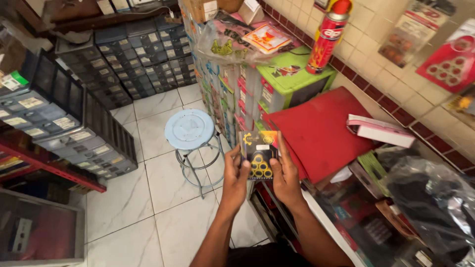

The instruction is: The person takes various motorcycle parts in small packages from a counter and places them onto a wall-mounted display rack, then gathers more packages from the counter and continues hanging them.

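Note:
Both my hands hold up a small flat packet (259, 154), dark with a yellow and orange top and several round yellow-rimmed parts showing on its front. My left hand (236, 174) grips its left edge, fingers curled around it. My right hand (286, 174) grips its right edge with the thumb on the front. The packet is upright in front of me, above the floor beside a counter.
A light blue round stool (189, 129) stands on the white tile floor ahead. Stacked drawer cabinets (79, 133) line the left side. To the right lie a red flat folder (321, 131), a white and pink box (380, 130), a green box (292, 79) and a red spray can (324, 42).

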